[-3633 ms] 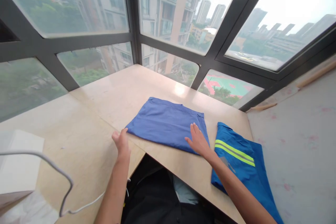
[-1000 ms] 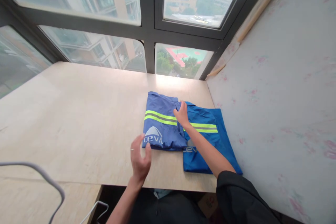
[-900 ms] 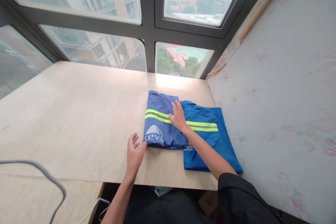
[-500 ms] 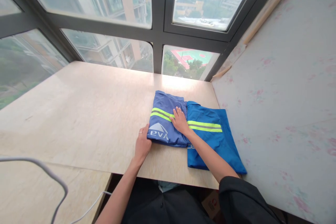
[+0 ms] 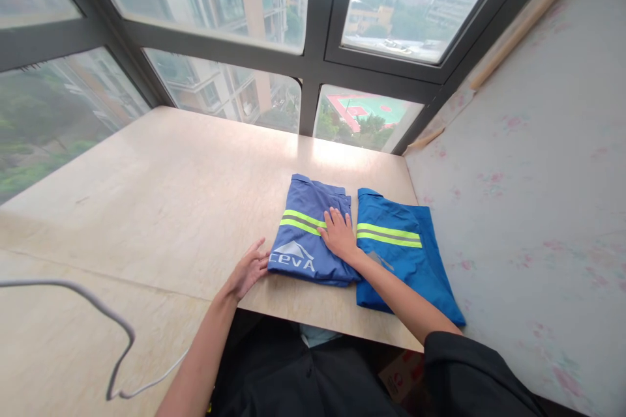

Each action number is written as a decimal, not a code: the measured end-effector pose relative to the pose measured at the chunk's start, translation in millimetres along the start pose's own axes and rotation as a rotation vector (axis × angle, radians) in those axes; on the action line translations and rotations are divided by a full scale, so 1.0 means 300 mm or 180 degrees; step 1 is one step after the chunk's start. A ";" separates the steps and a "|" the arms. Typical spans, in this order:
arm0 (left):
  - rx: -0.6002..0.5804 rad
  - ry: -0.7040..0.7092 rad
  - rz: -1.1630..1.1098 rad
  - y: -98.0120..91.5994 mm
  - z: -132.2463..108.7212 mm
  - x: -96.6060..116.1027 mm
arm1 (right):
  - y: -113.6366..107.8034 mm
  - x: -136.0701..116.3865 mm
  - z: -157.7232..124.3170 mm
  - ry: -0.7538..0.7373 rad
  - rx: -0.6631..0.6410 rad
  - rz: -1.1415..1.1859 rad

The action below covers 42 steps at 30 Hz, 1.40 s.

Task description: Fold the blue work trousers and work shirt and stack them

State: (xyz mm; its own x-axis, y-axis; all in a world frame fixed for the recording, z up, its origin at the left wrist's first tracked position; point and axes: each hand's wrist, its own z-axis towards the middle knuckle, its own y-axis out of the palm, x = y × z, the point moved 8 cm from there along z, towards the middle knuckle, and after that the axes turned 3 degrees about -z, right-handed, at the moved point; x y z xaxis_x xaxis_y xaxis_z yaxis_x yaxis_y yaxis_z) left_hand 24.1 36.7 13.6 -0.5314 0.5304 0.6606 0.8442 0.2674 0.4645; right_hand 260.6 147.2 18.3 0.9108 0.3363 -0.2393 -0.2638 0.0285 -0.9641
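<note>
A folded periwinkle-blue garment (image 5: 317, 199) with yellow-green and grey reflective stripes and a pale logo lies on the wooden surface (image 5: 171, 208). My right hand (image 5: 338, 233) rests palm down on its right part, fingers extended. At its lower left corner is my left hand (image 5: 249, 270), open with the palm turned partly up, fingertips by the edge. Whether they touch the cloth I cannot tell. A second folded garment (image 5: 403, 260), brighter blue with similar stripes, lies just to the right, partly hidden under my right forearm.
Windows (image 5: 215, 6) rise behind the surface, and a floral-papered wall (image 5: 528, 208) borders it on the right. A grey cable (image 5: 92, 300) loops over the left front. Below the front edge, a cardboard box (image 5: 398, 374) shows partly.
My left hand has let go of the periwinkle garment's left edge and opened, moving left. The two garments now lie slightly further apart. My right hand stays on the periwinkle one.
</note>
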 end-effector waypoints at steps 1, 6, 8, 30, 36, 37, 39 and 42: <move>0.0131 -0.0055 0.0019 -0.002 0.013 0.002 | -0.019 -0.019 0.011 0.0040 0.0060 -0.0047; 0.0272 0.0163 0.0558 0.067 0.116 0.025 | -0.077 -0.220 0.169 -0.0355 0.0257 -0.0135; 0.0236 0.0197 0.0689 0.096 0.149 0.024 | -0.070 -0.288 0.260 -0.0469 0.0288 -0.0149; 0.0159 0.0668 0.1182 0.060 0.166 -0.032 | -0.033 -0.071 0.169 -0.0115 0.0279 0.0072; 0.0505 0.1115 0.1361 0.021 0.133 -0.050 | 0.030 0.066 -0.073 0.0683 0.0091 -0.0073; 0.0528 0.1103 0.1354 0.015 0.127 -0.053 | 0.040 0.066 -0.084 0.0686 0.0062 -0.0079; 0.0580 0.1051 0.1344 0.008 0.111 -0.052 | 0.048 0.059 -0.088 0.0662 0.0043 -0.0081; 0.0540 0.0856 0.1225 0.013 0.074 -0.047 | 0.044 0.040 -0.086 0.0613 0.0009 -0.0037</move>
State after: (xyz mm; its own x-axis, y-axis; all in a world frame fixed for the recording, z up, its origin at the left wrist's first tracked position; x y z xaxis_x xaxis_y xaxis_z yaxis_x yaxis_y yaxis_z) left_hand 36.4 48.1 -6.9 -0.1594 0.3960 0.9043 0.9702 0.2320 0.0694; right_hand 276.2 127.1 -0.4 0.9576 0.1497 -0.2460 -0.2537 0.0342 -0.9667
